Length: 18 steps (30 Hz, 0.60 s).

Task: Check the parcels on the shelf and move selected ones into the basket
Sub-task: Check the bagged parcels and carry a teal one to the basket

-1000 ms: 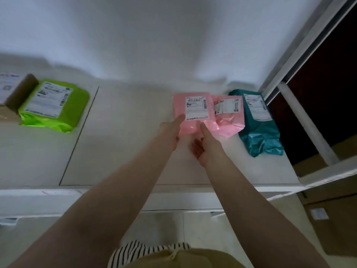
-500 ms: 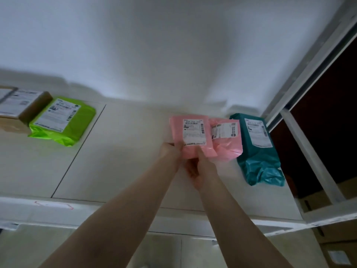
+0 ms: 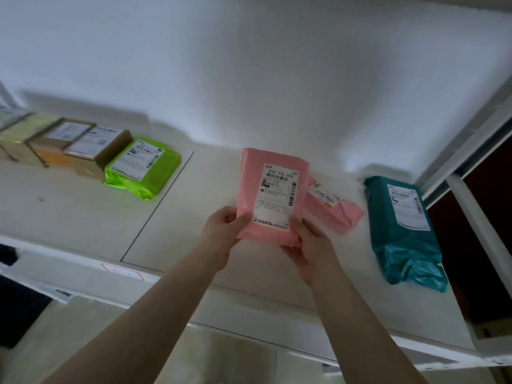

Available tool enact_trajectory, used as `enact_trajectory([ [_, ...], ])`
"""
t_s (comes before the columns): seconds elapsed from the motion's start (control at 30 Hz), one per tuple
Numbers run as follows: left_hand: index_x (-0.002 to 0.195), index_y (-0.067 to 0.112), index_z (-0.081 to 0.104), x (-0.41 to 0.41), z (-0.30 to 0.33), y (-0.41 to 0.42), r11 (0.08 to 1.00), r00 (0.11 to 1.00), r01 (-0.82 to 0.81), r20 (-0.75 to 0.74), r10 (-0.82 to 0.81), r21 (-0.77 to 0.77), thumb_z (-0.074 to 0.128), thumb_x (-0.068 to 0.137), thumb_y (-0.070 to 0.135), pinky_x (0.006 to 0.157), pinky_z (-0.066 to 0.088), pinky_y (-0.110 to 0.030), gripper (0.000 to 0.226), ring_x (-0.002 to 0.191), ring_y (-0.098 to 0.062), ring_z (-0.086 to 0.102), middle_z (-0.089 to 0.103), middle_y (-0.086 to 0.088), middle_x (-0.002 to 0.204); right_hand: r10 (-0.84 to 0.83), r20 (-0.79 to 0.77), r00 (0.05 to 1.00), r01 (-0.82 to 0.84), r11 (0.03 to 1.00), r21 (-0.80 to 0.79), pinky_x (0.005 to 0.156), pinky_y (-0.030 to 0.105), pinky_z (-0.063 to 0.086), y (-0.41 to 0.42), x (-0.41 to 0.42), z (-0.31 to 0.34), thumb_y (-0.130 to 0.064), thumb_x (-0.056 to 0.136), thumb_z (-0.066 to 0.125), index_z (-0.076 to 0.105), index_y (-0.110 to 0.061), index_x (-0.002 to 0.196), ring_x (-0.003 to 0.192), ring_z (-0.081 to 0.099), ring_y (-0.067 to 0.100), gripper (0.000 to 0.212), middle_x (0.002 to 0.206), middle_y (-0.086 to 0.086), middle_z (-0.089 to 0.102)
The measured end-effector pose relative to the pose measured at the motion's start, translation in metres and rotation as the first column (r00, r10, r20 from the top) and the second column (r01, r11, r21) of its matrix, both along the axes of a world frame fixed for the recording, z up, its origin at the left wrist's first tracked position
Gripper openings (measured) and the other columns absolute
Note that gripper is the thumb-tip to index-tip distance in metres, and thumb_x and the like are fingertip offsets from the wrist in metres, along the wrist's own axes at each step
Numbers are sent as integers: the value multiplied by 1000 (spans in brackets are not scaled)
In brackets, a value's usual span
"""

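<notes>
Two pink parcels are showing: one pink parcel [image 3: 273,189] is being held up by both hands, and the other pink parcel [image 3: 336,210] is lying on the shelf [image 3: 83,217] behind it. One green parcel [image 3: 144,169] and one teal parcel [image 3: 401,234] are lying there too. At least three cardboard boxes [image 3: 91,151] are sitting at the far left, blurred at the edge. Two hands are reaching in, the left hand [image 3: 221,228] and the right hand [image 3: 310,245].

A plain white wall [image 3: 249,65] fills the view from 10 to 2 o'clock, dimly lit and shadowed along its base. At 3 o'clock a white frame [image 3: 471,139] borders a dark opening [image 3: 487,217]. Pale floor tiles [image 3: 221,361] lie at 6 o'clock.
</notes>
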<state>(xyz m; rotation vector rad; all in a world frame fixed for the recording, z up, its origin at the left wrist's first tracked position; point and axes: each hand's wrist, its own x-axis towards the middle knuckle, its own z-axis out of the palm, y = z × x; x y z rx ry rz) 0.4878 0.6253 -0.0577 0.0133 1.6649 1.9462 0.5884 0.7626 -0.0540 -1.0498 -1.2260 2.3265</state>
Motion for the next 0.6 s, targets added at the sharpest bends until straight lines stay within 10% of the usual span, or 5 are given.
enact_trajectory([
  [0.6, 109, 11, 70, 10, 28, -14, 975, 1000, 1, -22, 4, 222, 71, 78, 17, 78, 60, -38, 31, 94, -27, 72, 75, -12, 105, 76, -181, 981, -38, 978, 203, 66, 23, 59, -20, 13, 28, -10, 91, 65, 71, -16, 110, 80, 75, 8, 21, 93, -5, 79],
])
